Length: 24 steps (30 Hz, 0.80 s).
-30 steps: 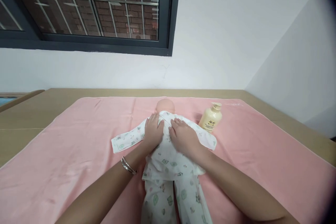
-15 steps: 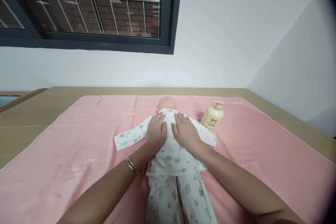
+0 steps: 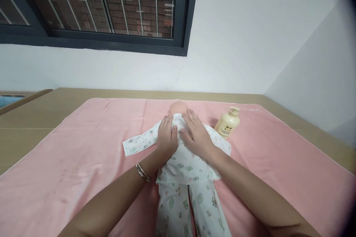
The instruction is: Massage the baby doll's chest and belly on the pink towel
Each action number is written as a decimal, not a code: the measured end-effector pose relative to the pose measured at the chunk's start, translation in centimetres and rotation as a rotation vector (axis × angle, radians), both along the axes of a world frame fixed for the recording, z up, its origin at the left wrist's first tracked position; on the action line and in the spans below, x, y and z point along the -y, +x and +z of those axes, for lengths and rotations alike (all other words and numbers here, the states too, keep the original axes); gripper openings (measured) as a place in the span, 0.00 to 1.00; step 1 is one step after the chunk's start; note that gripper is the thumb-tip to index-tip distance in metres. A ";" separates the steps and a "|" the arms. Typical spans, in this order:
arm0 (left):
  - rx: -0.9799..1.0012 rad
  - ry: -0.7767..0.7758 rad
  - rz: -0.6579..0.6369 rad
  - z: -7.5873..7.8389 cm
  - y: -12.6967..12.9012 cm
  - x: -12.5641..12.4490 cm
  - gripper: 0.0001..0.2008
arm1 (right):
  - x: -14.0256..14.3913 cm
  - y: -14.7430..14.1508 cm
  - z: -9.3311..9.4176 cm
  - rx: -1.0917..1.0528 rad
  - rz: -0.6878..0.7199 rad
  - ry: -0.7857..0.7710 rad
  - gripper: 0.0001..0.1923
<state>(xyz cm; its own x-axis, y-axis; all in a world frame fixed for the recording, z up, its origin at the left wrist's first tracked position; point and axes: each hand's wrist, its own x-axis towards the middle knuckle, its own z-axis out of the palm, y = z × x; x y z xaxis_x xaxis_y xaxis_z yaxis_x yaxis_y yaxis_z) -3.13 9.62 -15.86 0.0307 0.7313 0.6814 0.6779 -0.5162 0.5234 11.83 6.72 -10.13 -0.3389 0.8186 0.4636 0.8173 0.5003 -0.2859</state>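
— While the doll (image 3: pixel 180 155) lies on the pink towel (image 3: pixel 83 163), where are your hands?
— Your left hand (image 3: pixel 167 137) and right hand (image 3: pixel 196 135) rest flat on its back, fingers spread, gripping nothing (bottle (image 3: pixel 228 123) stands nearby).

Under my left hand (image 3: pixel 167 137) and my right hand (image 3: pixel 196 135) the doll's suit (image 3: pixel 183 177) is thin, soft cotton-like cloth, matt white with small printed figures, creased where I press it. The doll's head (image 3: pixel 178 106) looks like smooth, pale plastic with a dull sheen. The pink towel (image 3: pixel 83 155) beneath is a fuzzy, matt cloth with a stitched edge. The worktop (image 3: pixel 33 118) around it has a flat, matt tan surface like laminate. The pump bottle (image 3: pixel 229 123) is glossy cream plastic. The bangles (image 3: pixel 142 172) on my left wrist are shiny metal.
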 end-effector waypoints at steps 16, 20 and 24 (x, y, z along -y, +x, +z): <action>0.008 0.032 -0.015 0.1 0.0 0.0 0.23 | 0.1 -0.5 -0.4 0.098 0.050 -0.098 0.27; 0.023 0.021 -0.019 0.1 0.1 0.2 0.23 | 0.6 -0.4 0.2 0.052 -0.017 0.012 0.28; 0.008 -0.059 0.007 0.3 0.2 0.4 0.22 | 0.3 -0.7 -1.2 0.066 -0.099 -0.091 0.27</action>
<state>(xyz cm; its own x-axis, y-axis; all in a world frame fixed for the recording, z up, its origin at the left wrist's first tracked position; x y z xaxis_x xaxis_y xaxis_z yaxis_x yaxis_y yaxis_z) -2.93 9.23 -15.54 0.0201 0.7701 0.6376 0.6772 -0.4797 0.5580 11.09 6.41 -11.37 -0.2817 0.8873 0.3651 0.8801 0.3905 -0.2701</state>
